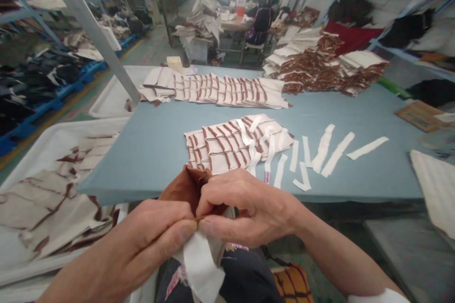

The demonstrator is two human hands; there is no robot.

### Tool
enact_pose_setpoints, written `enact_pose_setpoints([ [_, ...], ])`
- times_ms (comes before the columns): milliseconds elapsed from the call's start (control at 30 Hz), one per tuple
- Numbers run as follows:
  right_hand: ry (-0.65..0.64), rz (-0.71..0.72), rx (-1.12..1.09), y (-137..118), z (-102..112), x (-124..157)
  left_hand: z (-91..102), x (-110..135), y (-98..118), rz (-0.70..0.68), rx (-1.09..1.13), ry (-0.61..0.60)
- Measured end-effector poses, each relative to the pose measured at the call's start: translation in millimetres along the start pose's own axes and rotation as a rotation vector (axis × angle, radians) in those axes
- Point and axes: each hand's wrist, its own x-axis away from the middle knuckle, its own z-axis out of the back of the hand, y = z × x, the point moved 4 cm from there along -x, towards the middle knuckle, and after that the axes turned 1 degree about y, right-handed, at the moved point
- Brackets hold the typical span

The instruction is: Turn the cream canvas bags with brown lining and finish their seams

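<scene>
A blue table point(355, 113) bears cream-and-brown stacked pieces point(223, 147); at its right lies a cardboard carton point(421, 116), its blue print too blurred to read; just off the near edge, the left hand point(159, 227) and right hand point(241, 203) meet, fingertips clamped on a brown cloth piece point(179, 188); a white strip point(202, 267) hangs beneath their pinch.
</scene>
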Motion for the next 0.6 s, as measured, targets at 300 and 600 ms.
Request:
enact_pose_setpoints([
  [300, 0.110, 0.075, 0.032, -8.0, -7.3, 6.8, -10.4, 3.4, 15.0, -0.214, -0.132, 0.081],
  [600, 0.427, 0.402, 0.247, -13.4, -32.9, 19.1, -32.2, 18.3, 20.1, -0.260, -0.071, 0.132],
])
